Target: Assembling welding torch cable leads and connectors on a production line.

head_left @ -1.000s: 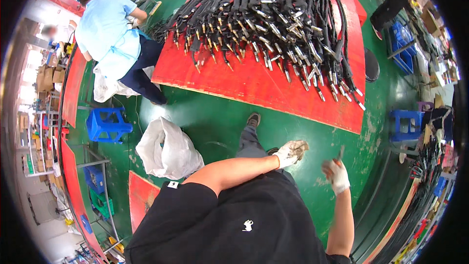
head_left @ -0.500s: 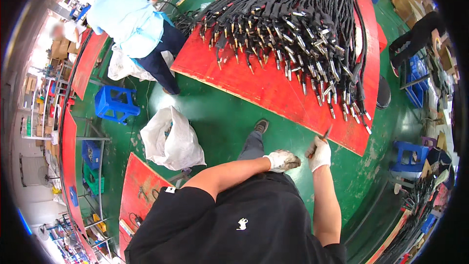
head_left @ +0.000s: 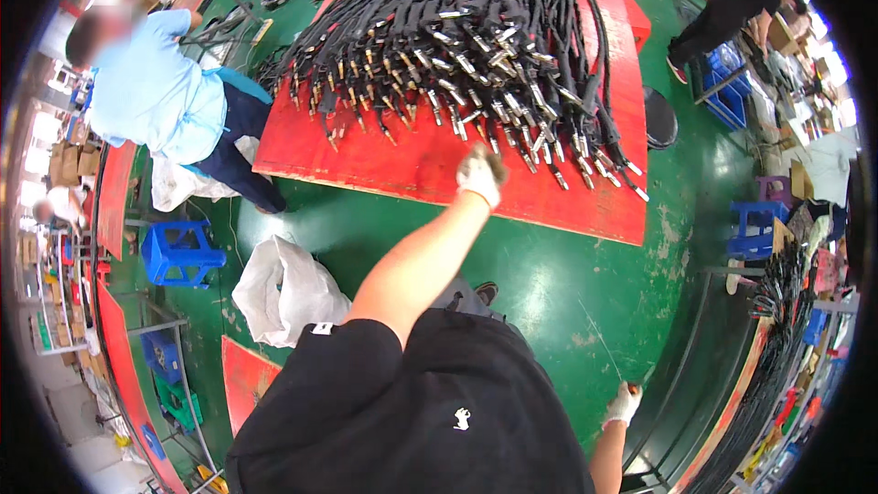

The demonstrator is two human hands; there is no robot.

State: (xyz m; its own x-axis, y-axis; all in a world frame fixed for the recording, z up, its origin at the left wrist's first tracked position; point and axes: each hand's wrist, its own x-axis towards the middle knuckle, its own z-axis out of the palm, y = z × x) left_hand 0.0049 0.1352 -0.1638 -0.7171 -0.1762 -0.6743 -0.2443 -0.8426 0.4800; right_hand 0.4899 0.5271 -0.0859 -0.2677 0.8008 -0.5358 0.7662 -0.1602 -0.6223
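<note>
My left hand (head_left: pixel 480 176), in a white glove with a greyed finger side, reaches over the front edge of the red table (head_left: pixel 384 169). It is right at the metal-tipped ends of a thick bundle of black cables (head_left: pixel 457 55); its fingers are blurred, and whether they grip a cable is hidden. Low at the right, above the green floor, my gloved right hand (head_left: pixel 623 404) is closed round a small tool with a thin blade (head_left: pixel 649 373) and a reddish-brown handle. A fine pale line, perhaps a thread (head_left: pixel 599 338), runs up from near this hand.
A white sack (head_left: pixel 288 297) stands on the floor at the left, beside a blue stool (head_left: pixel 183 252). A person in a light blue top (head_left: pixel 160 91) is at the table's left; another in black (head_left: pixel 732 14) bends at far right. More black cables (head_left: pixel 773 338) lie at right.
My left hand has gone from in front of my body forward to the cable ends. My right hand, still with the tool, has dropped back and to the right. The view has shifted.
</note>
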